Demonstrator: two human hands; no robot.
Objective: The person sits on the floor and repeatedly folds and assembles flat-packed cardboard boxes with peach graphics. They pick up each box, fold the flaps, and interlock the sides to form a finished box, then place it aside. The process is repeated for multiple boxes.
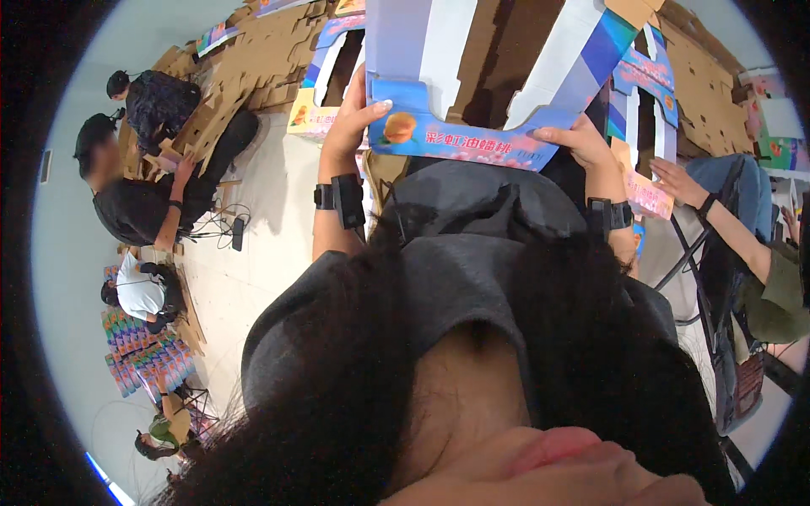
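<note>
I hold a printed cardboard fruit box point(460, 145), blue and purple with a fruit picture and pink blossoms on its near panel. A cutout dips in that panel's upper edge, and brown and white cardboard shows beyond it. My left hand point(348, 122) grips the left end, thumb over the front. At the right end, my right hand point(584, 143) has its thumb on the panel; the other fingers are largely hidden behind. Each wrist wears a black strapped device. The box's far part runs out of the picture at the top.
Similar printed boxes stand left point(314, 116) and right point(643, 80) of mine. Brown cardboard sheets point(274, 55) lie beyond. At the right, another person's hand point(677, 182) reaches toward a box. Several people work at the left, near stacked printed boxes point(152, 363) and floor cables point(226, 221).
</note>
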